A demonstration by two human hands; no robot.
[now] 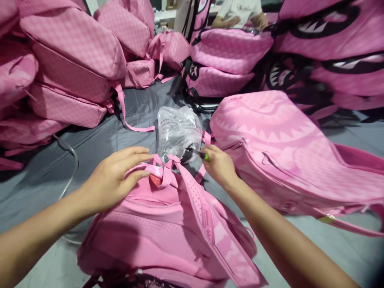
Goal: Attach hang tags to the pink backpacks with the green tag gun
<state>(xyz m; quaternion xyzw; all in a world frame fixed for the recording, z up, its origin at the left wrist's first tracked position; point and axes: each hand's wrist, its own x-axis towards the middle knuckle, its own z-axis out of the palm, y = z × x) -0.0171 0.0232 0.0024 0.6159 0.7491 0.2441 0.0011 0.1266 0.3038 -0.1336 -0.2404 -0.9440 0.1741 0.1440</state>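
Left hand point(115, 182) pressed flat, fingers spread, steadying pink backpack point(168, 224); right hand point(219, 166) clamped on green-tipped tool point(198, 153), aimed at handle loop point(163, 172) between hands.

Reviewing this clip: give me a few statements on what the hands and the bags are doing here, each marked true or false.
1. The left hand rests on the top of the pink backpack lying nearest the camera. True.
2. The right hand holds a small tool with a green handle. True.
3. The clear plastic bag lies on top of the stacked backpacks at the left. False: it lies on the grey table cover, just beyond the near backpack.
4. The backpacks around the table are blue. False: they are pink, some with a black-and-white teeth print.
5. Another person is at the far side. True.
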